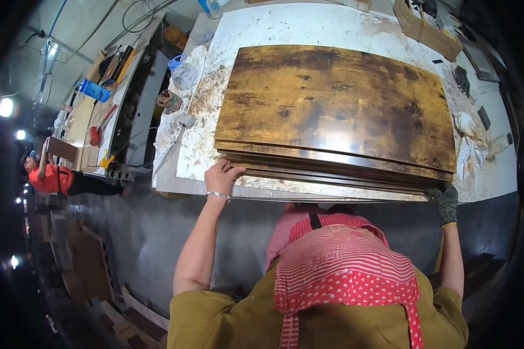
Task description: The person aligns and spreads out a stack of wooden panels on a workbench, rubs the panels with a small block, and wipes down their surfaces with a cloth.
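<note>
Gripping a stack of dark brown wood-grain panels at its near edge, lying flat on a white, stained worktop straight ahead of both hands. Left hand, bare with a bracelet at the wrist, curled over the near left corner, fingers on top of the lower boards, thumb side toward the edge. Right hand, gloved, wrapped round the near right corner, partly hidden under the overhang, so exact finger spread impossible to tell. Judged best handled by keeping both grips level and at matching depth, squaring the fanned lower boards flush with the top one before any pull, and keeping fingertips out from between layers. Off beyond the left hand, a plastic bottle and rags near the worktop's rim, close enough to snag.
</note>
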Demonstrator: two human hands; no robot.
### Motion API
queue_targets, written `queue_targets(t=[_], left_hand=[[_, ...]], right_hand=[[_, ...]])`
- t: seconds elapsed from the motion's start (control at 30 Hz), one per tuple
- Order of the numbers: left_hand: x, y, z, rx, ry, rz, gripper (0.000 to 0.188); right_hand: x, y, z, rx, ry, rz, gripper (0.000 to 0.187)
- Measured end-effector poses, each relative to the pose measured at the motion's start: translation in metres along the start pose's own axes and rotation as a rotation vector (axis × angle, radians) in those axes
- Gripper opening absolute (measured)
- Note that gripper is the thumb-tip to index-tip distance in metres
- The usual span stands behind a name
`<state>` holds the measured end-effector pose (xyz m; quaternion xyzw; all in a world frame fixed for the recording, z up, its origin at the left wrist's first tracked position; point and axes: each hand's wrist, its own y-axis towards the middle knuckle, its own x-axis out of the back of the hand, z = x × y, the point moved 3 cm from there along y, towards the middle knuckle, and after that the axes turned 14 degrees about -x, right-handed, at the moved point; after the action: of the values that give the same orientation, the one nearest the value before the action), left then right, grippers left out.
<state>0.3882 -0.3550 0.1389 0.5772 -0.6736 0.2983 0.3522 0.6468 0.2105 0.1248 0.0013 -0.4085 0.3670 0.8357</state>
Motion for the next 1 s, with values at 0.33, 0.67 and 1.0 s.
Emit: queue_targets(t=[0.33,0.67,1.0], left_hand=[[-0.018,-0.005,0.020,-0.022,-0.244,-0.112,0.044],[-0.029,0.007,0.021,-0.179,-0.016,-0.157,0.036],[0.035,0.062,-0.011,-0.160,-0.615,-0.037,0.059]], right_hand=[[-0.010,0.011,-0.030,0.097,-0.145,-0.141,0.055],[0.002,-0.024,0.024,0.022,-0.196,-0.106,0.050],[0.037,-0.008,0.069,0.060,0.163,-0.128,0.072]])
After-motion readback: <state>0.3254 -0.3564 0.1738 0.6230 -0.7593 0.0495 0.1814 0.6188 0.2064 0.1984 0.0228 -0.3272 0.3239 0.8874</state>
